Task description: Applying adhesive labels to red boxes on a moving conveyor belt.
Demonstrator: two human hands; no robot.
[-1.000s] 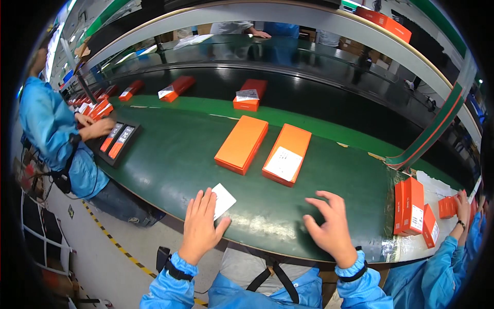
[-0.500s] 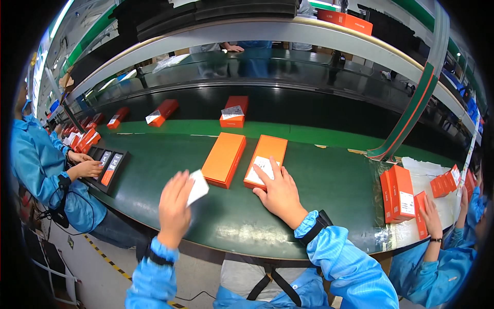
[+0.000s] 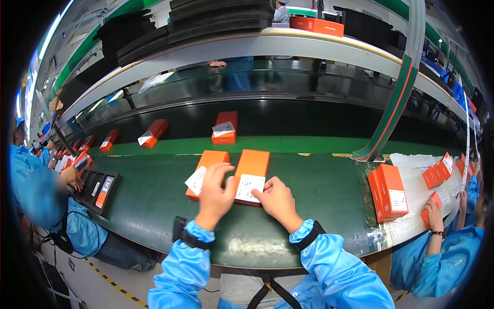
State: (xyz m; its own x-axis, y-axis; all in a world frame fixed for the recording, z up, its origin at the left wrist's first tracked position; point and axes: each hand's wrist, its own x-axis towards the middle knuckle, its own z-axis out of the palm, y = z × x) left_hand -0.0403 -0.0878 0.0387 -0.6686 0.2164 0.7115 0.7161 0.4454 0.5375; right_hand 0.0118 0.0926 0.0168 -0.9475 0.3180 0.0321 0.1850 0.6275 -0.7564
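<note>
My left hand (image 3: 215, 193) fingers pinch white card (image 3: 196, 180) over left orange box (image 3: 208, 164). My right hand (image 3: 278, 198) fingers spread, fingertips pressing white label (image 3: 249, 186) on right orange box (image 3: 252, 167), green tabletop (image 3: 319, 190) beneath.

We see a factory packing line: a long green conveyor belt (image 3: 319, 180) carries orange boxes (image 3: 225, 135) past workers in blue smocks (image 3: 31, 190) seated along it. Metal shelving (image 3: 288, 44) above holds stacked black trays (image 3: 221, 20).
</note>
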